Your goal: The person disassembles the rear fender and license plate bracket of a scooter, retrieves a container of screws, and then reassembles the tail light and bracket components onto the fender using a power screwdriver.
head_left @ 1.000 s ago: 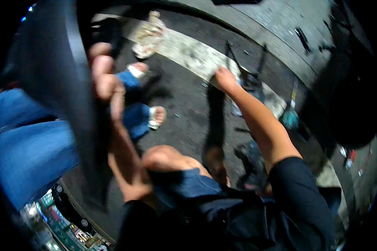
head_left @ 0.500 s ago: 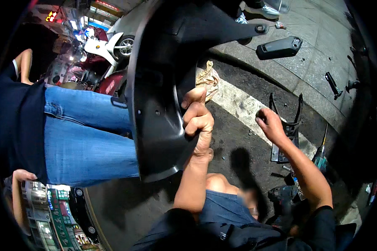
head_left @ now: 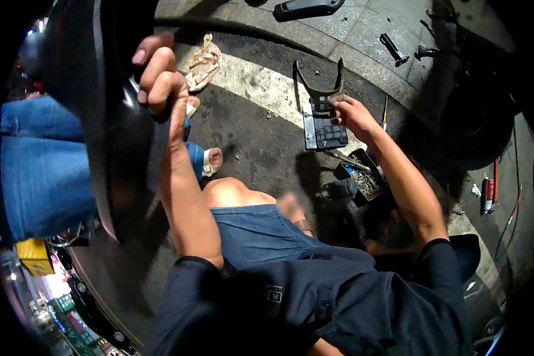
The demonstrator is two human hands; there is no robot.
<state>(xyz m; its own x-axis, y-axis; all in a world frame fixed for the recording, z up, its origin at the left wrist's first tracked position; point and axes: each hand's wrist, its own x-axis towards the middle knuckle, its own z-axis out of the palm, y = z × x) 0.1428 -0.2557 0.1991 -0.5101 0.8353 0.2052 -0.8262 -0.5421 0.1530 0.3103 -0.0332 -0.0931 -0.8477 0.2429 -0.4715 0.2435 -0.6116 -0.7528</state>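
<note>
My left hand (head_left: 162, 74) is raised at the left, its fingers wrapped round the edge of a large curved black plastic panel (head_left: 121, 142). The panel stands on edge and runs out of view at the top. Off to the right, my right hand (head_left: 356, 117) hovers over or touches a black forked bracket (head_left: 317, 90) with a flat ribbed plate (head_left: 327, 135), lying on the ground. Its fingers are curled together; whatever they may hold is hidden. Beside that hand lies a screwdriver (head_left: 385, 113), partly covered by the wrist.
A tray of screws (head_left: 366, 179) sits below the bracket. A crumpled cloth (head_left: 204, 64) lies on the white road stripe. Past the kerb are a long dark cover (head_left: 308, 8) and a small black part (head_left: 393, 50). A person in jeans (head_left: 44, 172) stands left; a tyre (head_left: 474, 121) is at right.
The view has swung rightward and down. My left hand still grips the black panel, now farther left in view. The right hand's fingers have come to the bracket's side near its plate.
</note>
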